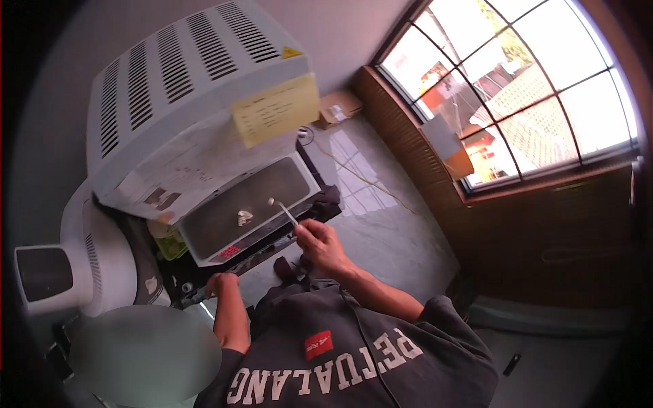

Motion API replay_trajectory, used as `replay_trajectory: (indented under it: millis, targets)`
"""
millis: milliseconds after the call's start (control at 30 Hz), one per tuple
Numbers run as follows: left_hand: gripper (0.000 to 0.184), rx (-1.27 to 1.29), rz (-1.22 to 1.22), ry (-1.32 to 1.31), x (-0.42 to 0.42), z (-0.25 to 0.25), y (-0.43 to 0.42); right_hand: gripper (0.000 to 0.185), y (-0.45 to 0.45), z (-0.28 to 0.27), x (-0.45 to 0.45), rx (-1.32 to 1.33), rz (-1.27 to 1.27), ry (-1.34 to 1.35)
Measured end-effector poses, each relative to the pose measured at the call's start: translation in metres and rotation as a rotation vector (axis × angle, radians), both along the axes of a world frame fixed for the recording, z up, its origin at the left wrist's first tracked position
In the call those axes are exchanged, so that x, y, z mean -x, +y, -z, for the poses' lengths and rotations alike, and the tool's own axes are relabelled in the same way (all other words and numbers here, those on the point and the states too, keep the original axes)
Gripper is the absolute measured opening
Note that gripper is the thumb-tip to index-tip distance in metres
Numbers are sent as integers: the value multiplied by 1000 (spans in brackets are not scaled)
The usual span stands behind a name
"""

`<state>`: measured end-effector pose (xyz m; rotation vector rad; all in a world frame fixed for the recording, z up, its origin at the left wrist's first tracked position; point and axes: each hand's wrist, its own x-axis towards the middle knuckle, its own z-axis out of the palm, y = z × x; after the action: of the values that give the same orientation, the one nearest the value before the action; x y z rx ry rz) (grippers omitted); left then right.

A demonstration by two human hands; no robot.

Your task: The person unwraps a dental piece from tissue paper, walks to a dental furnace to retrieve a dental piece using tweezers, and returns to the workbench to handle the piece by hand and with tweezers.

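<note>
My right hand (323, 248) grips a slim metal tool that looks like tweezers (288, 216). A small whitish piece (272, 201) is at the far tip, above the dark tray surface (224, 200). On that surface lies a small clump of white pieces (245, 217), left of the tool. My left hand (221, 284) hangs at the near edge of the black stand, close to the machine's lower left corner. Its fingers are mostly hidden, so their grip does not show.
A large vented grey machine (197, 88) with a yellow note (277, 112) rises behind the tray. At left stands a rounded white device (95, 251) with a dark screen. A green basket (170, 245) sits between them. A cardboard box (338, 109) and cable (367, 178) lie on the floor.
</note>
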<state>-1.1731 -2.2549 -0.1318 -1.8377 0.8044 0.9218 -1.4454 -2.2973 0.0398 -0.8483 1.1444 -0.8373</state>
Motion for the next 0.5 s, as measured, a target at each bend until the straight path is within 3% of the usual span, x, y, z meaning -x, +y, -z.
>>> replay_trajectory:
  millis: [100,233,367,500]
  targets:
    - [40,-56,46,15,2,5,0,24,-4,-2,4,38,64,8]
    - [39,-87,59,30,2,9,-1,26,5,6,-1,92,-110,-20]
    - [38,-99,59,24,2,9,-2,24,-8,-3,7,30,101,-44]
    - [38,-35,63,15,2,14,2,27,9,-7,-1,68,-116,41]
